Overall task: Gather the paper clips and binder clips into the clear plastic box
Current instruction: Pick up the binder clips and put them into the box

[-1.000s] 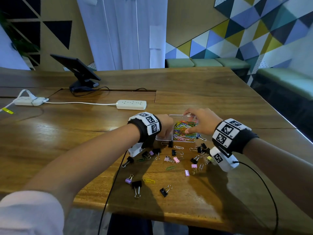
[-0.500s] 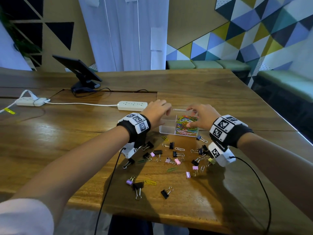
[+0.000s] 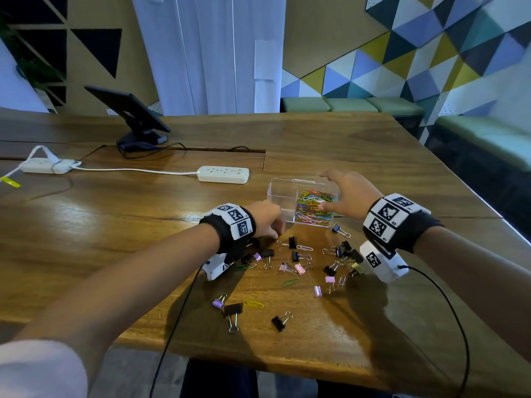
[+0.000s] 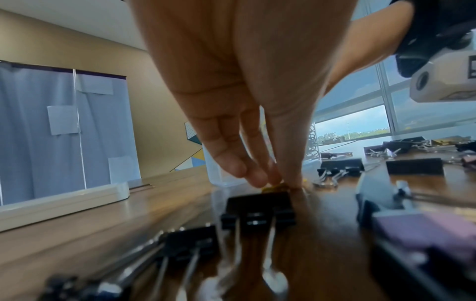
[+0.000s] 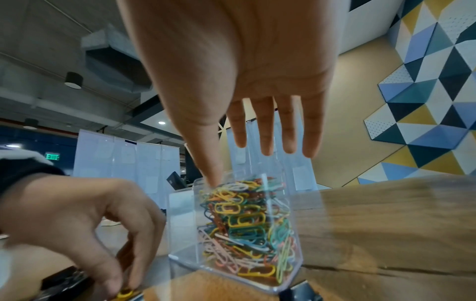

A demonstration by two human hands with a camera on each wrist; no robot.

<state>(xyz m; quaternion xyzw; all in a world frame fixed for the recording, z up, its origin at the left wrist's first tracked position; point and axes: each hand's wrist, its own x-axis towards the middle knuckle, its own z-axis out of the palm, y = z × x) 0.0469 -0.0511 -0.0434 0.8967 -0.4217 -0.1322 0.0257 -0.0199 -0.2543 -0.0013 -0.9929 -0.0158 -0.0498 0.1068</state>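
The clear plastic box point(image 3: 283, 202) stands on the wooden table point(image 3: 143, 225), its right half heaped with coloured paper clips point(image 5: 244, 224). My right hand point(image 3: 337, 193) spans the box's right end with straight fingers, its thumb tip on the near rim in the right wrist view. My left hand point(image 4: 273, 181) is down on the table at the box's front-left corner and pinches a yellow paper clip point(image 4: 273, 188). Several black, pink and purple binder clips point(image 3: 293, 242) lie scattered in front of the box, along with loose yellow point(image 3: 253, 303), green point(image 3: 290, 282) and white point(image 3: 304, 248) paper clips.
A white power strip point(image 3: 223, 174) lies left of the box, with a second one point(image 3: 47, 165) at the far left. A tablet on a stand point(image 3: 129, 113) is at the back. Wrist-camera cables hang over the table's front edge point(image 3: 258, 360).
My left hand has left the box's left rim and come down to the table in front of it, where it now pinches a yellow paper clip. My right hand stays at the box.
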